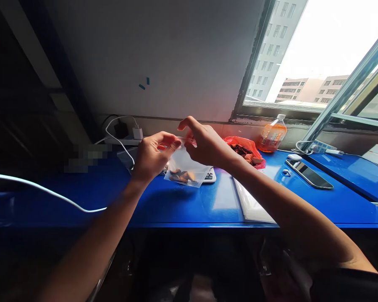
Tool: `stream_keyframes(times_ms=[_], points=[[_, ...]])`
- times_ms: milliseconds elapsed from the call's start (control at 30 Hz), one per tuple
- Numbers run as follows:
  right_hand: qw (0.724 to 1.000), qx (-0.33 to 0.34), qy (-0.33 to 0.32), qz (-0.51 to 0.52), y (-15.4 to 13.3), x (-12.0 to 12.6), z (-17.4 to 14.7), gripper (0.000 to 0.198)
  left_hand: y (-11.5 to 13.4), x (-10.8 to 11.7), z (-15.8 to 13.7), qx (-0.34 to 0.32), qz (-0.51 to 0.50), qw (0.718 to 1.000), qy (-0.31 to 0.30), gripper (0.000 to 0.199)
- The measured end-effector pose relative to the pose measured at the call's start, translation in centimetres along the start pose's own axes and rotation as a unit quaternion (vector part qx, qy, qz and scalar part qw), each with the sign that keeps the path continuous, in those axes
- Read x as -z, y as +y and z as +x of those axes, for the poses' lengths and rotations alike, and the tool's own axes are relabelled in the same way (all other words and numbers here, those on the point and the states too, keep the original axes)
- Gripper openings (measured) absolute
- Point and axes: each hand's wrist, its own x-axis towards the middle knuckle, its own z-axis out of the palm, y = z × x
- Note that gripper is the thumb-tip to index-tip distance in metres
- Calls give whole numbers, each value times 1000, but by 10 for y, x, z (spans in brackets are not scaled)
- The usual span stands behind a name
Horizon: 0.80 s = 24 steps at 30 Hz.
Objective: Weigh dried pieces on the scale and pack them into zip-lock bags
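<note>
A translucent plastic bag point(189, 163) hangs above the blue table, several brown, chunky pieces point(182, 175) lying in its bottom. My left hand point(153, 155) is closed, pinching the bag's top edge at its left corner. Along the same edge, my right hand point(204, 144) grips the bag between thumb and fingers, its index finger raised and bent. Behind the bag, partly hidden, a white device with buttons point(210, 176) rests on the table. Right of my hands sits an open red plastic bag point(258, 155) filled with dark and reddish-brown pieces point(244, 153).
A stack of clear plastic bags point(250, 203) lies near the blue table's point(182, 212) front edge. Farther right are a phone point(310, 174), an earbud point(286, 172) and its white case point(294, 157). An orange drink bottle point(272, 134) stands under the window. A white charger point(137, 132) and cable are at back left.
</note>
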Motion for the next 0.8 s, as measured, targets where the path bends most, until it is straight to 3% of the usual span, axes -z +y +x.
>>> stream_keyframes(times_ms=[167,467,800], points=[[1000,10,20,20,-1,2,0,38,-5,0,-3,-8,-49,999,-1,18],[999,23,26,14,-9,-2,-3,44,-3,-1,-6,-41,65,997,9,13],[996,2,16,-85,-12,-12,-3,44,1,-11,-12,-10,37,998,47,14]])
